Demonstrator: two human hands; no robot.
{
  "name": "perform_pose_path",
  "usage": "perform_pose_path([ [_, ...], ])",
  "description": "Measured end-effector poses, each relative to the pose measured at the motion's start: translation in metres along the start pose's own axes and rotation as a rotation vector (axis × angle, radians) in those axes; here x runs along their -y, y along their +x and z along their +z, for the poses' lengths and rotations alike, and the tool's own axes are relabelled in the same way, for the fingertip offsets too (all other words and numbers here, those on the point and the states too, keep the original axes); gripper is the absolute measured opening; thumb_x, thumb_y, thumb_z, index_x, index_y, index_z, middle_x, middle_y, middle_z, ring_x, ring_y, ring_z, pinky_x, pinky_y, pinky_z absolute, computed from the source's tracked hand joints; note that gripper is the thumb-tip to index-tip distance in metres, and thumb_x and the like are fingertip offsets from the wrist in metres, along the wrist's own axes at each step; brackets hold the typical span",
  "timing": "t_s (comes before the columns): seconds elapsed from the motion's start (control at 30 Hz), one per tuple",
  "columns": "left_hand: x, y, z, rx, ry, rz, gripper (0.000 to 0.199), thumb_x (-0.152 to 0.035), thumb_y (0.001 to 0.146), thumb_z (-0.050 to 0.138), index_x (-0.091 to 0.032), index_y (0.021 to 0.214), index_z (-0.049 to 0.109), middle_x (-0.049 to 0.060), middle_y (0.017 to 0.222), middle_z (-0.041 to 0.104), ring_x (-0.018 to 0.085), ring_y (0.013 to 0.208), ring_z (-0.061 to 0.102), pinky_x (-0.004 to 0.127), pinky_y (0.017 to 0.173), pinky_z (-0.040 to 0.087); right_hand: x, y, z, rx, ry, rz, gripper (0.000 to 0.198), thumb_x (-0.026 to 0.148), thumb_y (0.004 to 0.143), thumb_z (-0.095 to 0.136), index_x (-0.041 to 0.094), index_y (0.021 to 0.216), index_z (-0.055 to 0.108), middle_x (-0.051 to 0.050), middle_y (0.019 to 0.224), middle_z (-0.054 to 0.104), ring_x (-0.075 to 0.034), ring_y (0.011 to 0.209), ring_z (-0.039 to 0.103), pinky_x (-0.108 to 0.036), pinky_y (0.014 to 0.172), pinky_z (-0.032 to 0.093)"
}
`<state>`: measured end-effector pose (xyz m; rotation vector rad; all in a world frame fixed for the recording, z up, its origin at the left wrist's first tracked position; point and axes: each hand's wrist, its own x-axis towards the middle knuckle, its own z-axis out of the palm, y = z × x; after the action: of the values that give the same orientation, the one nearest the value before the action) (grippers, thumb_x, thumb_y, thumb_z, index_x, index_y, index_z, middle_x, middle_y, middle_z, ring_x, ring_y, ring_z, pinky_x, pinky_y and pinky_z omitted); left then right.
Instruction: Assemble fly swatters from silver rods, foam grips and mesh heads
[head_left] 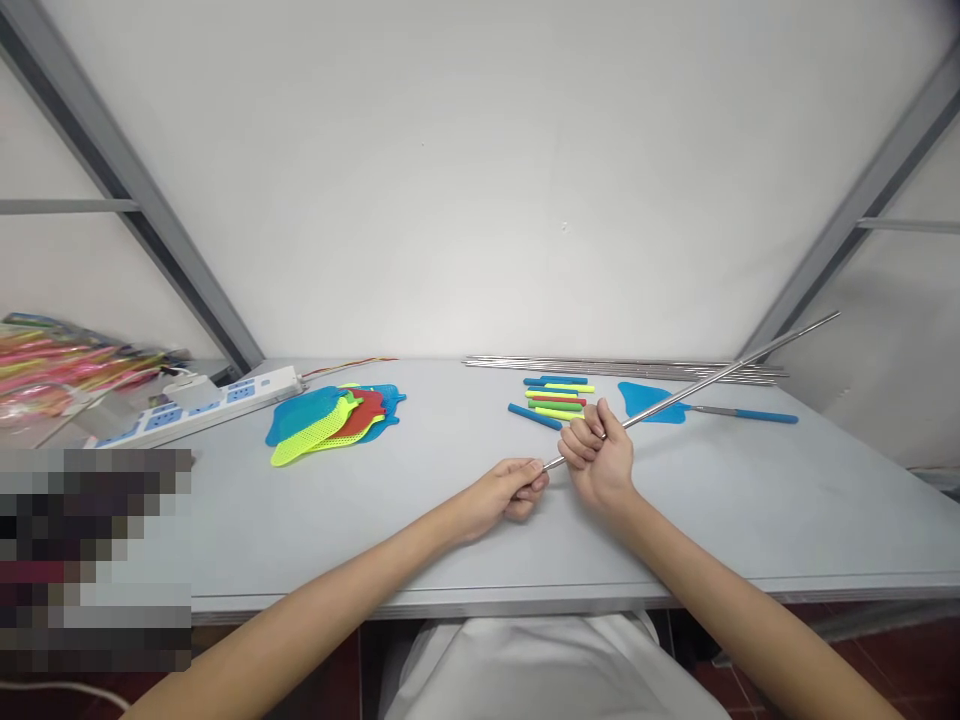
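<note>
In the head view, your left hand (517,488) was closed round the near end of a telescopic metal rod (739,362), thumb laid along the top and fingers curled beneath; your right hand (598,455) was wrapped in a fist around the same rod just farther up, its thumb pointing upward, and only a short stretch of metal showed between your two hands; both grips were narrow, with nothing but the rod visible in them. The rod slanted up and away to your right, over the grey table (450,560), its thinner sections toward the far tip; from your viewpoint it crossed in front of a blue fly swatter (654,402), which lay on the table with its blue handle pointing right, and in front of a bundle of thin metal rods (622,368) lying along the back edge by the white wall (480,180). Just beyond your right hand lay a group of coloured handle sleeves (556,404), blue, yellow, green and red, roughly side by side; well to the left of them, fly swatter heads (367,412) in blue, red and yellow overlapped in a loose pile; farther left, a white power strip (259,390) lay at a slant, and beyond it sat a heap of colourful plastic-wrapped items (60,365), too blurred to name more closely.
</note>
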<state>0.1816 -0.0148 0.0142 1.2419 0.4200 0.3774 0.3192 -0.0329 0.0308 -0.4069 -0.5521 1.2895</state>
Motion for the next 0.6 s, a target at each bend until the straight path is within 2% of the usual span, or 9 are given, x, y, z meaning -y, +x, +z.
perform_pose_path([
  [0.23, -0.0013, 0.0001, -0.0001, -0.054, 0.007, -0.074, 0.026, -0.035, 0.076, 0.033, -0.014, 0.060, 0.034, -0.007, 0.049, 0.018, 0.002, 0.039, 0.013, 0.019, 0.039, 0.009, -0.0025, 0.0000, -0.0006, -0.011, -0.037, 0.029, 0.032, 0.035, 0.074, 0.043, 0.018, 0.053, 0.025, 0.009, 0.041, 0.013, -0.004, 0.033, 0.014, -0.015, 0.029, 0.015],
  [0.43, -0.0009, 0.0029, -0.0013, -0.027, -0.018, -0.081, 0.025, -0.029, 0.075, 0.030, -0.014, 0.055, 0.033, -0.006, 0.047, 0.024, 0.002, 0.036, 0.018, 0.019, 0.038, 0.011, -0.0046, -0.0004, 0.0010, 0.025, 0.000, 0.110, 0.031, 0.034, 0.074, 0.044, 0.018, 0.053, 0.026, 0.008, 0.041, 0.015, -0.004, 0.033, 0.014, -0.015, 0.029, 0.017],
  [0.6, -0.0028, 0.0023, 0.0030, -0.056, 0.081, -0.075, 0.033, -0.039, 0.076, 0.032, -0.014, 0.053, 0.032, -0.006, 0.046, 0.026, 0.002, 0.035, 0.020, 0.020, 0.038, 0.011, -0.0056, -0.0016, 0.0028, 0.045, -0.019, 0.185, 0.032, 0.037, 0.073, 0.043, 0.018, 0.053, 0.028, 0.008, 0.041, 0.017, -0.004, 0.033, 0.015, -0.014, 0.029, 0.020],
])
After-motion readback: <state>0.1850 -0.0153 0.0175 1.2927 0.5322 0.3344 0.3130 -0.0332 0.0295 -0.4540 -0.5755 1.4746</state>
